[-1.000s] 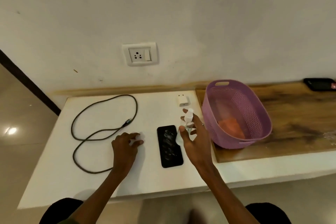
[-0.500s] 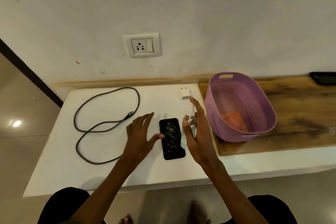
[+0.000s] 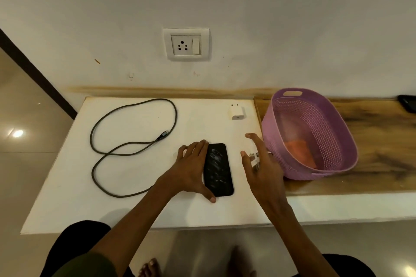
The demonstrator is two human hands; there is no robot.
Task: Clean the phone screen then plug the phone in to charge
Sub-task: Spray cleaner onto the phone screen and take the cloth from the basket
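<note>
A black phone [image 3: 219,170] with a smeared screen lies face up on the white tabletop [image 3: 139,204]. My left hand [image 3: 191,167] lies along its left edge, index fingertip at the top corner and thumb at the bottom edge, holding it lengthwise. My right hand [image 3: 262,164] hovers just right of the phone with fingers spread and straight. A small clear spray bottle [image 3: 253,157] stands behind its palm, mostly hidden. A white charger adapter [image 3: 236,112] rests at the back. A dark cable [image 3: 135,141] is looped on the left. A wall socket [image 3: 185,45] is above.
A purple plastic basket [image 3: 337,132] holding an orange cloth [image 3: 300,153] stands on a wooden board [image 3: 382,141] right of my right hand. A dark object [image 3: 408,102] lies at the far right edge. The tabletop's front edge is close to my knees.
My right hand has opened and released the spray bottle beside the basket. My left hand has moved right from the tabletop onto the phone's left edge.
</note>
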